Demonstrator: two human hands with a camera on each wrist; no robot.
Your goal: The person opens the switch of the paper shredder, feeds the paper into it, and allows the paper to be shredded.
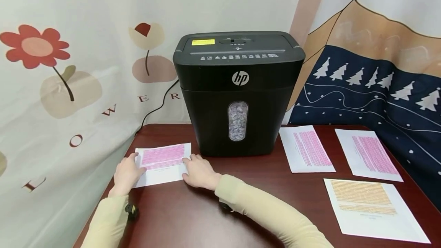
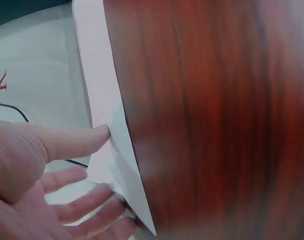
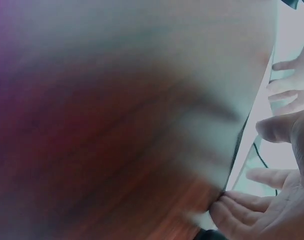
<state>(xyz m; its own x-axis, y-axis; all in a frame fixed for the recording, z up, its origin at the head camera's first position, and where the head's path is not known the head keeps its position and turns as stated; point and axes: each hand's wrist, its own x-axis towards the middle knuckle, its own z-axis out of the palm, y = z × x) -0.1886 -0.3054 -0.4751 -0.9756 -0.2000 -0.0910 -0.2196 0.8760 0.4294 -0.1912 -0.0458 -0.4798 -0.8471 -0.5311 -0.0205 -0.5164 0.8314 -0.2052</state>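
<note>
A white sheet of paper (image 1: 162, 173) printed with pink-highlighted lines is at the left of the table, close beside the black HP paper shredder (image 1: 210, 121). My left hand (image 1: 125, 173) holds its left edge; in the left wrist view the thumb (image 2: 82, 142) lies over the paper and the other fingers curl at its edge. At the opposite edge my right hand (image 1: 201, 172) pinches the sheet. The right wrist view shows this edge of the paper (image 3: 249, 132) nearly side-on, between thumb and fingers. Paper shreds fill the shredder's window (image 1: 238, 121).
Two pink-marked sheets, one near (image 1: 306, 149) and one farther right (image 1: 368, 155), lie right of the shredder. An orange-marked sheet (image 1: 375, 221) lies in front of them. A black cord (image 1: 156, 109) runs behind the dark red table (image 1: 193, 217). Printed curtains hang behind.
</note>
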